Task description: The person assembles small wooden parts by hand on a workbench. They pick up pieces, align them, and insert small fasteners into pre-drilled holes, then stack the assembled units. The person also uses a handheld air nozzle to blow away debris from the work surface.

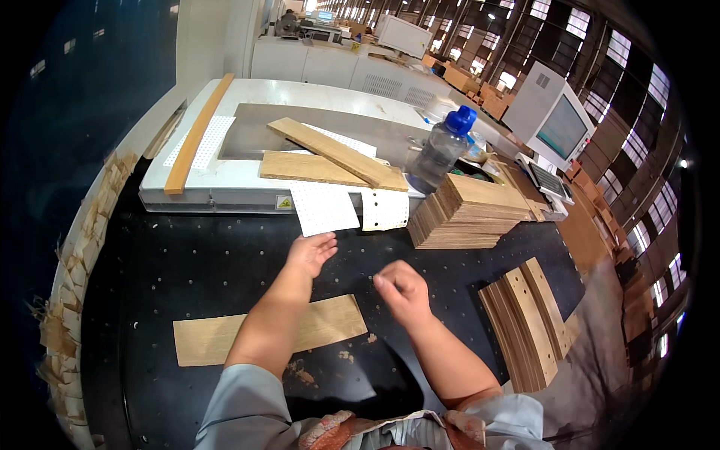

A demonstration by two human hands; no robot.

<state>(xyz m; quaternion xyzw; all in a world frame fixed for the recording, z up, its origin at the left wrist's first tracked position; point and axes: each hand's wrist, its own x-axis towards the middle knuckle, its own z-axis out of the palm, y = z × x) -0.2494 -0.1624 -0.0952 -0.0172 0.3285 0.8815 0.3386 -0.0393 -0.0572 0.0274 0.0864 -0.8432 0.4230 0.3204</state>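
Left hand (311,255) loosely spread beside the white sheet (324,208) drooping over the front edge of the white table (244,201), right hand (405,292) curled, contents unclear: one careless brush could drag that sheet down!

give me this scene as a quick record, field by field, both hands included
left hand: partly open, at the lower edge of a white sheet; contact unclear
right hand: curled, above the black table, nothing seen in it
under left forearm: flat wooden board on the table
right side: stacked curved wooden pieces, holes in the top ones
behind hands: white platform with two crossed boards
back right: blue-capped bottle beside a wooden stack
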